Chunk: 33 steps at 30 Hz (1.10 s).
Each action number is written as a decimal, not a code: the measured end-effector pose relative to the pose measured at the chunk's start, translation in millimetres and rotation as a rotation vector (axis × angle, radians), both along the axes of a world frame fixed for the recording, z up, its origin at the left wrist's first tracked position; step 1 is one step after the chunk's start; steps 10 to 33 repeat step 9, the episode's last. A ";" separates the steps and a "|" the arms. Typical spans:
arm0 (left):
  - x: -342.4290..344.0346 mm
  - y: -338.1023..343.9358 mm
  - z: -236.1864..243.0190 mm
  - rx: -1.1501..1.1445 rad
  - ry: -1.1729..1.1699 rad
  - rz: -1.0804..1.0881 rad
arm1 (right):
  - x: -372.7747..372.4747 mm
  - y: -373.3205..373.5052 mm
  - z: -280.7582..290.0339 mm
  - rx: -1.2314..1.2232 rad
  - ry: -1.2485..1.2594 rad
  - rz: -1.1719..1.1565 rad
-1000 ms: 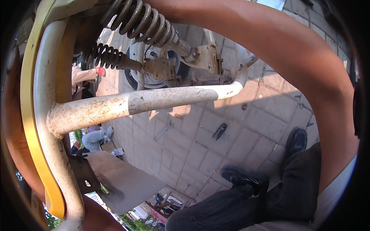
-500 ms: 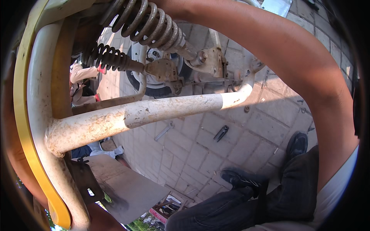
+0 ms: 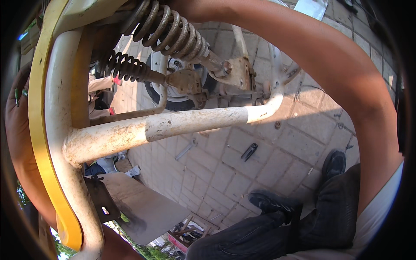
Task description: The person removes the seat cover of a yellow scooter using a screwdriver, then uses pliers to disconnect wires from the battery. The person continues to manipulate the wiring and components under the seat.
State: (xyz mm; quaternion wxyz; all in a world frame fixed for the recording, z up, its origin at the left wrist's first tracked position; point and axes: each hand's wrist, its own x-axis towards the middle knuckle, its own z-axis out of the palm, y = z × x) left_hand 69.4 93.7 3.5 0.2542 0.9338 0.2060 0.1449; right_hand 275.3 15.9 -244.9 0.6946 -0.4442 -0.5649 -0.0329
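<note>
A worn white tubular vehicle frame (image 3: 190, 121) fills the near view, with a yellow panel strip (image 3: 43, 143) along its left upright. Past that strip, at the left rim, shows part of my left hand (image 3: 19, 117). Its fingers look curled, and small shiny green bits (image 3: 18, 96) show at them; what they are I cannot make out. My right forearm (image 3: 299, 34) arches from the lower right to the top, beside a rusty coil spring shock absorber (image 3: 173, 32). The right hand itself is hidden behind the upper frame. A second, darker coil spring (image 3: 125, 65) lies farther left.
Below on the paving lie a wrench (image 3: 185, 149), a dark folding tool (image 3: 249, 151) and a round metal part (image 3: 277, 125). A wheel (image 3: 177, 104) stands beyond the frame. A flat sheet (image 3: 143, 208) and a red tool box (image 3: 177, 242) are near my legs. Another person's leg (image 3: 99, 84) shows far left.
The frame and springs sit slightly farther right in the picture. My left hand has come into sight beyond the yellow strip. My right arm has hardly moved.
</note>
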 end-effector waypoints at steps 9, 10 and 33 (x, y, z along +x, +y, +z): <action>-10.0 -15.0 21.5 -0.129 0.293 -0.049 | -9.8 1.0 38.1 0.009 0.025 0.009; -10.0 -15.0 21.5 -0.129 0.293 -0.049 | -9.8 1.0 38.1 0.009 0.025 0.009; -10.0 -15.0 21.5 -0.129 0.293 -0.049 | -9.8 1.0 38.1 0.009 0.025 0.009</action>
